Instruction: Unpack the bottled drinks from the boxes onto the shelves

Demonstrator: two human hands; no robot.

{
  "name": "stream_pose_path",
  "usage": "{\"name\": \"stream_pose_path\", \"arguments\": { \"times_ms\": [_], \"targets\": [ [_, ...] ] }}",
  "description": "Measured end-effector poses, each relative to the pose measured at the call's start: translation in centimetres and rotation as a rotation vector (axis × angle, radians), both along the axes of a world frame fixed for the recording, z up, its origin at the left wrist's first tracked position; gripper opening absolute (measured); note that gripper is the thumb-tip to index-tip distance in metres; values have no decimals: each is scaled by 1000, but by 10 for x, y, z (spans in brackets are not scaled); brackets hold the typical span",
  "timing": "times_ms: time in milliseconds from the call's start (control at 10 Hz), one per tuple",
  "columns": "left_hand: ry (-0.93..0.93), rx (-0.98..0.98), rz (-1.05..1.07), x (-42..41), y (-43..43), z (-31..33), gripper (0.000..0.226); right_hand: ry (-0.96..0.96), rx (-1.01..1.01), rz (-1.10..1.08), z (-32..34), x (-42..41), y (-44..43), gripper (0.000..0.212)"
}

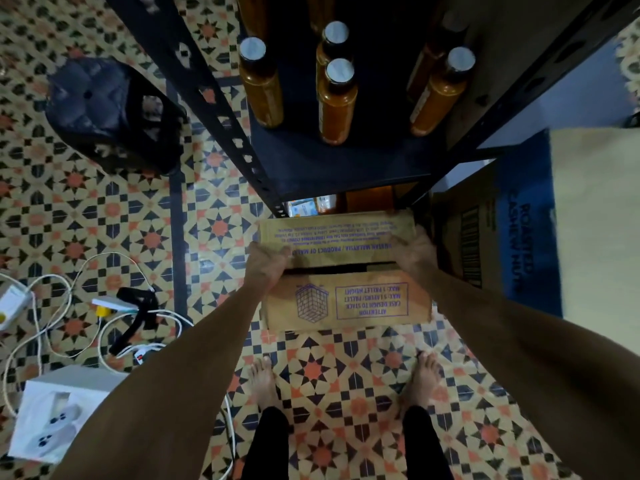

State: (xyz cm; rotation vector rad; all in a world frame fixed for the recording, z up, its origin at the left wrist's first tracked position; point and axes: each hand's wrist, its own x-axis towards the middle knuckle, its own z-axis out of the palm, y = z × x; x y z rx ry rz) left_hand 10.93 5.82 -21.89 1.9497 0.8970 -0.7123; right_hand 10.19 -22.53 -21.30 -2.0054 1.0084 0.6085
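The left hand and right hand grip the flap between their fingers, likely opening the box.

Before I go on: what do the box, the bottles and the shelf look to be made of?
Box: brown cardboard, matt, with purple print and folded flaps.
Bottles: amber and glossy with highlights; glass or plastic, cannot tell. Caps: pale, flat, perhaps metal.
Shelf: probably dark painted metal, going by the punched uprights; the board looks matt.
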Motion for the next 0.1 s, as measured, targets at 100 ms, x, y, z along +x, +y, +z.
{"name": "stream_pose_path", "arguments": {
  "times_ms": [100],
  "targets": [
    [0, 83, -116, -6, -1, 16, 90, -25, -56, 76, 28, -4, 8, 78]
  ]
}}
